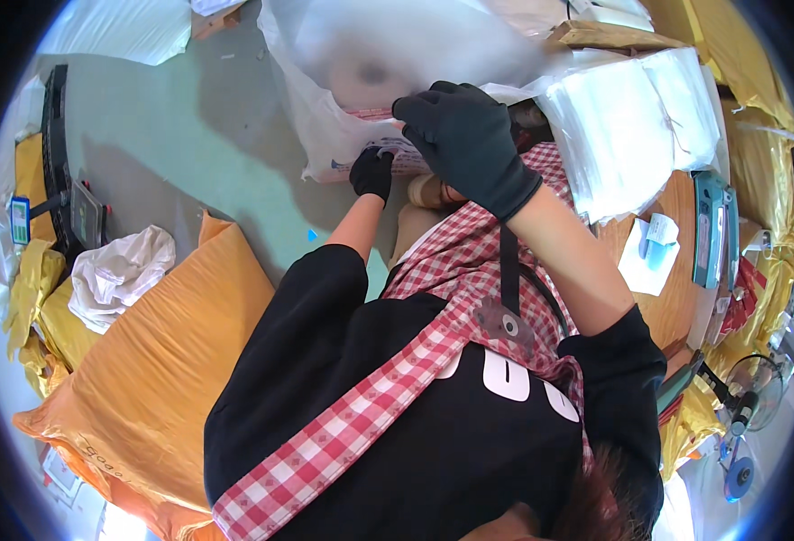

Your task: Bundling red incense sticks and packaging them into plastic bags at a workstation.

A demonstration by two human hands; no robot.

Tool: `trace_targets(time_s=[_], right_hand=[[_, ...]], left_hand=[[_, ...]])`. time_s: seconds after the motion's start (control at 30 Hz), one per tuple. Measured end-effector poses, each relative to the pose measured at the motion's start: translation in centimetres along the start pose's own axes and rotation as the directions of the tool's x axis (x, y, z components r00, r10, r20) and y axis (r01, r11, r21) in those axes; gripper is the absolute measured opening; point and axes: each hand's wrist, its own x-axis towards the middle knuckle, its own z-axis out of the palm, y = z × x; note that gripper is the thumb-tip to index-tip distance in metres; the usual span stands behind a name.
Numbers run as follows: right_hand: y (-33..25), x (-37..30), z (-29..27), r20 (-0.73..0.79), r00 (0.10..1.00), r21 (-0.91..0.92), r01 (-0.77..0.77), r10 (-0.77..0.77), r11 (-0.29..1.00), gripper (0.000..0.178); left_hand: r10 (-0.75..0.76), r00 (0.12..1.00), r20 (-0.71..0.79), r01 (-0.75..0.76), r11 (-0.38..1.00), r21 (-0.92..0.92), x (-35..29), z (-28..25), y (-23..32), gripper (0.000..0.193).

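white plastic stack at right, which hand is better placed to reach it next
Probably the right hand: it is nearer the white stack and on that side. The left hand is farther off, at the near edge of the translucent bag.

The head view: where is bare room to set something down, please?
The widest free patch is floor, between the white plastic bag, the orange sack and the left hand. The wooden table is crowded by the white stack, paper and teal cases, leaving only narrow wood strips.
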Motion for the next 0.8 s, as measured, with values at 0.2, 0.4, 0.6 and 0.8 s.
trace_targets(time_s=[0.2, 0.4, 0.6, 0.8], right_hand=[[-0.2, -0.9, 0.0, -0.047, 0.999, 0.047, 0.001, 0.001, 0.999, 0.012], [-0.3, -1.3, 0.3, -0.032, 0.999, 0.046, -0.017, 0.018, 0.999, 0.014], [0.8, -4.3, 0.1, -0.196, 0.973, -0.022, -0.132, 0.125, 0.991, 0.021], [4.3, -15.8, -6.7, -0.561, 0.603, 0.241, -0.537, 0.567, 0.809, 0.042]], left_hand=[[-0.227, 0.936, 0.268, 0.217, 0.974, 0.068, 0.8, 0.8, -5.2, 0.048], [0.099, 0.584, 0.805, -0.308, 0.945, 0.108, 0.3, 2.5, -6.9, 0.046], [0.413, 0.783, 0.466, -0.622, 0.488, 0.612, 0.0, -7.8, 7.1, 0.03], [0.916, 0.378, 0.136, -0.89, 0.4, -0.218, -10.4, -11.4, 18.3, 0.019]])
